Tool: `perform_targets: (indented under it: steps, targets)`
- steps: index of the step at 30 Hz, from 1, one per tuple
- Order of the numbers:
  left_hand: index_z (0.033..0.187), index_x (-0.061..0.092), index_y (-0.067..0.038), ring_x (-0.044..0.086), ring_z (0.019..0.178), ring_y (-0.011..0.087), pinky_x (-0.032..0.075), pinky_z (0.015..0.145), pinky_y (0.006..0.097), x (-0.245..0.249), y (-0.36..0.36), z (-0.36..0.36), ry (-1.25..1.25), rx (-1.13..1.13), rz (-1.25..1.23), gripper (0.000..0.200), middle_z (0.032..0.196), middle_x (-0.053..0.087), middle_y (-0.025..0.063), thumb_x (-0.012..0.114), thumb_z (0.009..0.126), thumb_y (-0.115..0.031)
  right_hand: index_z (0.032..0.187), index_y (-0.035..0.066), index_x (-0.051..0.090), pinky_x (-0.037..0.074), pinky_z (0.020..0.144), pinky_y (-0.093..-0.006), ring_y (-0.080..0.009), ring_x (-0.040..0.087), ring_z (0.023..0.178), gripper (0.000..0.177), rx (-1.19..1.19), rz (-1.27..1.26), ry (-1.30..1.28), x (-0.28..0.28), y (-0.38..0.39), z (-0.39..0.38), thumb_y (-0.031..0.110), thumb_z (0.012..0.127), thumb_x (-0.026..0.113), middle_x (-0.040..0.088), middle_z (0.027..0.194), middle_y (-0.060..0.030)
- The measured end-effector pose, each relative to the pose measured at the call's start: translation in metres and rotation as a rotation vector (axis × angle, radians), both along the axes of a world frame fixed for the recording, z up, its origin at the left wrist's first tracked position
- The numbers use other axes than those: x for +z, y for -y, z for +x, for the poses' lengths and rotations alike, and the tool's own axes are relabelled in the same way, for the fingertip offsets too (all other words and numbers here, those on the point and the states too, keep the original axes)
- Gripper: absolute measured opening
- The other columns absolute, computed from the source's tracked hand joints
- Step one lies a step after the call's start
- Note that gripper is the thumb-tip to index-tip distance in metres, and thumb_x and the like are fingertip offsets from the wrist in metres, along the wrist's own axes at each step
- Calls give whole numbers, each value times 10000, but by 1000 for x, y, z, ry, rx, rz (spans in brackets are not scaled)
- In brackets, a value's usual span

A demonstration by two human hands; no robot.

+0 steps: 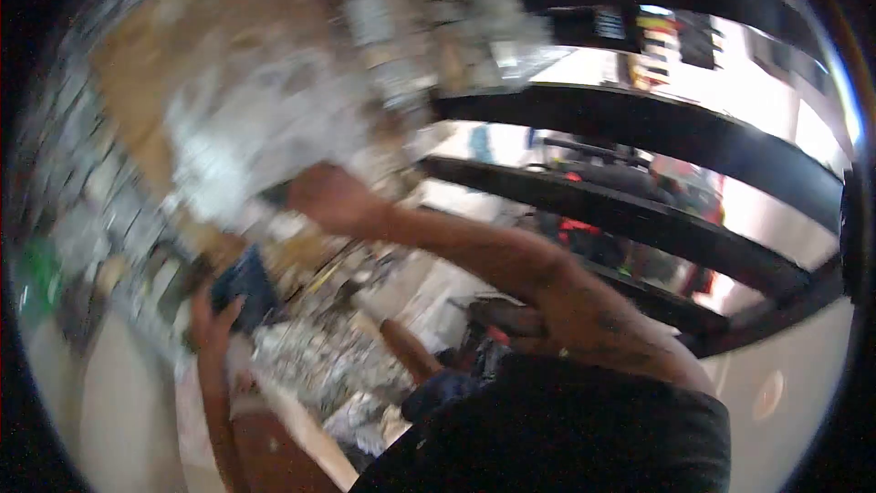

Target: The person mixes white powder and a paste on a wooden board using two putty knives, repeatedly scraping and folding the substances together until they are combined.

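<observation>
My left hand (212, 321) is at the lower left, its fingers around the edge of a flat, dark blue piece (251, 292) whose kind I cannot make out. My right hand (336, 201) is closed near the middle, in front of a tan, board-like sheet (141, 64) with a whitish, smeared patch (265, 119). A small dark shape (274, 194) juts from the right hand's left side. Motion blur hides what that hand holds.
Grey, broken, stone-like pieces (392, 27) surround the sheet. Loose rubble and scraps (310, 356) lie below my hands. Black slats (630, 114) run along the right, with blurred items behind them. Something green (38, 278) is at the far left.
</observation>
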State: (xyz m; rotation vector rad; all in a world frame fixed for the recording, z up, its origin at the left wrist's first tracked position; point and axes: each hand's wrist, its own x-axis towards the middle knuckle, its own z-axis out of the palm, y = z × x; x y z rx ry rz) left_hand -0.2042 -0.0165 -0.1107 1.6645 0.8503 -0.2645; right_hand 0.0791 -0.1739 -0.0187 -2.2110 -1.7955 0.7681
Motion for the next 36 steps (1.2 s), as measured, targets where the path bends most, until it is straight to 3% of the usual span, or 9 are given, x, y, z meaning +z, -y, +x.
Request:
perform_targets:
  steps: [1, 5, 13, 16, 19, 25, 28, 31, 36]
  targets:
    - [1238, 464, -15, 491, 1060, 284, 362, 942, 370, -4, 0, -2, -78, -3, -52, 667, 1178, 490, 176, 730, 698, -302, 999, 53, 563, 391, 878, -432, -311, 520, 976, 314, 33, 108, 83, -53, 26, -8, 87, 686, 550, 555, 1032, -137]
    - [1175, 482, 50, 584, 898, 228, 442, 819, 319, 35, -6, 25, 14, -38, -23, 588, 958, 610, 146, 732, 699, -188, 1004, 61, 593, 427, 833, -392, -286, 533, 955, 367, -12, -19, 93, -25, 4, -5, -9, 646, 551, 573, 987, -109]
    - [1139, 495, 48, 563, 804, 130, 462, 747, 277, 42, -6, 27, 45, 56, -173, 505, 880, 604, 78, 713, 726, -146, 935, 92, 623, 438, 754, -380, -249, 554, 883, 332, 64, 7, 272, -17, -22, 20, -5, 626, 550, 591, 904, -70]
    - [1119, 498, 52, 559, 797, 121, 467, 732, 272, 4, -1, 8, 136, -39, 82, 506, 876, 605, 77, 720, 715, -158, 876, 97, 626, 440, 744, -382, -257, 561, 856, 317, 2, 63, 261, -29, -23, 18, -28, 600, 531, 598, 878, -69]
    - [1115, 502, 58, 560, 792, 122, 471, 722, 279, 25, -8, 21, 70, 75, -296, 524, 873, 604, 78, 727, 701, -173, 855, 102, 632, 451, 732, -389, -261, 570, 833, 277, 82, -19, 247, -35, -24, 0, -4, 614, 544, 607, 874, -59]
    - [1076, 523, 62, 567, 774, 131, 472, 712, 286, 19, 0, 15, 32, 78, -123, 479, 860, 609, 92, 720, 700, -160, 933, 112, 626, 460, 758, -376, -242, 572, 861, 332, 176, -27, 293, -33, -41, 23, 8, 623, 567, 611, 892, -49]
    - [1096, 520, 59, 577, 771, 159, 470, 721, 296, 29, -5, 20, 120, 163, -402, 491, 852, 611, 119, 714, 702, -160, 1001, 142, 612, 452, 787, -369, -238, 575, 884, 425, 281, -8, 238, -47, -23, 5, -18, 608, 578, 601, 1024, -38]
    - [1130, 512, 55, 582, 757, 186, 470, 720, 303, 25, -2, 15, 113, 54, -115, 520, 841, 610, 134, 711, 702, -163, 988, 158, 614, 455, 776, -371, -234, 578, 862, 399, 312, -78, 289, -30, -42, 27, -2, 625, 576, 607, 974, -33]
    - [1163, 501, 47, 580, 898, 256, 447, 824, 338, 12, -1, 10, 57, -51, -101, 554, 1000, 594, 182, 706, 713, -201, 935, 140, 632, 462, 765, -371, -234, 582, 851, 326, 230, 25, 280, -42, -46, 2, 1, 650, 558, 622, 903, -41]
